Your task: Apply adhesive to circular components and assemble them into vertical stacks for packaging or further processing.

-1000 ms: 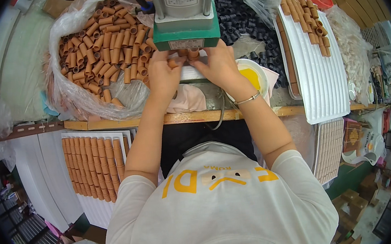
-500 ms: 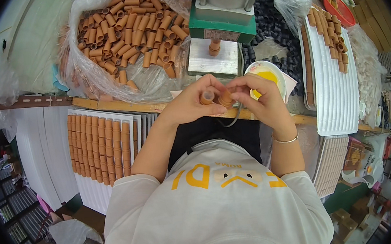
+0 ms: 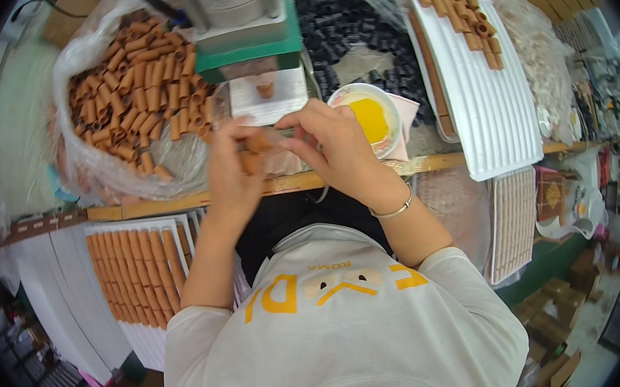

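My left hand (image 3: 232, 172) is smeared by motion, its fingers curled round short brown tubes (image 3: 254, 145). Close beside it, my right hand (image 3: 339, 142) has thumb and fingers drawn together toward the tubes; whatever sits at the fingertips is too blurred to name. Past the hands, a press with a green head (image 3: 250, 54) stands over a metal plate (image 3: 283, 106). A brown piece (image 3: 265, 91) is on the plate beneath the head. Just beyond my right hand is a white bowl (image 3: 397, 140) with a yellow filling (image 3: 368, 119).
A plastic bag (image 3: 72, 160) of loose brown tubes lies left of the press. Black pieces (image 3: 322, 13) cover the table behind the bowl. White ribbed trays (image 3: 478, 114) at right and a tray of lined-up tubes (image 3: 135, 274) at lower left flank me. The wooden table edge (image 3: 427, 165) runs before me.
The whole view has swung, moving the press and bowl leftward in the picture. My left hand now blurs with the tubes, and my right fingertips have drawn slightly away from them.
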A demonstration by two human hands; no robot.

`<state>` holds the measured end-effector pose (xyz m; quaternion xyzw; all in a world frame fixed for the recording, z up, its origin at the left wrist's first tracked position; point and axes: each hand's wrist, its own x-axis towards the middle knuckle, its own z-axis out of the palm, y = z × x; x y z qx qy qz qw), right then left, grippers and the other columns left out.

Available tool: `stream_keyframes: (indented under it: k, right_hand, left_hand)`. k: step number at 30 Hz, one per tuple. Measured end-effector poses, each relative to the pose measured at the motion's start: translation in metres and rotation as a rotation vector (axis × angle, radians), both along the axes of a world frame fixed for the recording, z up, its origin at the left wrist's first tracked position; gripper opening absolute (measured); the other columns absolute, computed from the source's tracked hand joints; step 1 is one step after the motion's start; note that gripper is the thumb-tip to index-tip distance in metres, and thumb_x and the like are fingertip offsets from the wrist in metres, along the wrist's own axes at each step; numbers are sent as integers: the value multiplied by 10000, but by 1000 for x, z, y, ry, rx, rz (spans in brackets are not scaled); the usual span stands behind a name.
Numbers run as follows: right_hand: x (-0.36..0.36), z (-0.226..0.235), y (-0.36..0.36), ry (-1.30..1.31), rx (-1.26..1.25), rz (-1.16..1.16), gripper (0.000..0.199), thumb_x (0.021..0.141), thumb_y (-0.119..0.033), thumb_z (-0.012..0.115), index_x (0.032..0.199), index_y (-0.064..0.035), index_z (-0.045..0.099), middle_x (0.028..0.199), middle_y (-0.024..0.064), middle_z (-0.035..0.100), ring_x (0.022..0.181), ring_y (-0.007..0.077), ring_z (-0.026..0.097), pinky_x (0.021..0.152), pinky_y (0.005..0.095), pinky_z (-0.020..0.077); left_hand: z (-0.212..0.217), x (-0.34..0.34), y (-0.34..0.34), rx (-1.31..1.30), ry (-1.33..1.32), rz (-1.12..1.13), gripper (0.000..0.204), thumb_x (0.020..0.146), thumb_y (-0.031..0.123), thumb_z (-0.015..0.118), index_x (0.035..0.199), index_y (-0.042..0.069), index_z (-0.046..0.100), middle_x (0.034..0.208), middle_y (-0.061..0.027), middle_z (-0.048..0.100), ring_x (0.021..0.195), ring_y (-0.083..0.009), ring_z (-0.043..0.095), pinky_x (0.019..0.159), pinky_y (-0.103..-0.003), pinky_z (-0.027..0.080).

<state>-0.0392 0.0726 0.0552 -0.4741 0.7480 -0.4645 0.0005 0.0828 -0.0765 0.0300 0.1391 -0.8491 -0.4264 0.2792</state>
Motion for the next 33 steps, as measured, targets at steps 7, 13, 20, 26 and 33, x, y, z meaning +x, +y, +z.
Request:
stream_keyframes:
  k: [7,13,20,26,33]
  right_hand:
    - [-125,-48,56,113,495,-508,101,849,-197,662,917,-161,725,930,68,674,838,269,665,708,430,471]
    - [-155,-41,63,58,688,-522,94,837,-155,655,874,-151,742,820,48,727,817,245,691,727,417,484]
    - [-138,-40,72,140,783,-433,133,821,-194,707,927,-141,768,869,88,688,814,271,669,720,369,518]
    - [-155,-70,52,216,575,-563,200,808,-297,736,959,-172,776,864,82,635,825,265,647,701,393,493]
    - [-172,-73,19,224,533,-686,103,791,-250,741,874,-205,780,925,44,642,916,240,615,767,429,395]
  left_hand:
    - [-5,6,-138,-113,-229,21,341,781,-64,679,1074,32,533,1016,-95,621,969,-216,611,813,-335,487]
    - [-18,-7,-145,-198,-270,-143,307,745,-79,675,977,34,510,1039,-114,641,955,-300,618,817,-339,483]
    - [-15,-7,-135,-131,-193,-33,243,830,-26,674,996,49,513,998,-93,618,905,-215,628,779,-300,491]
    - [23,-5,-76,210,158,-144,343,842,-80,658,1068,57,440,1031,-96,596,954,-220,640,823,-311,514]
    - [-3,-32,-3,426,102,-352,385,790,-103,699,1053,57,469,1050,-67,607,948,-156,631,831,-279,512]
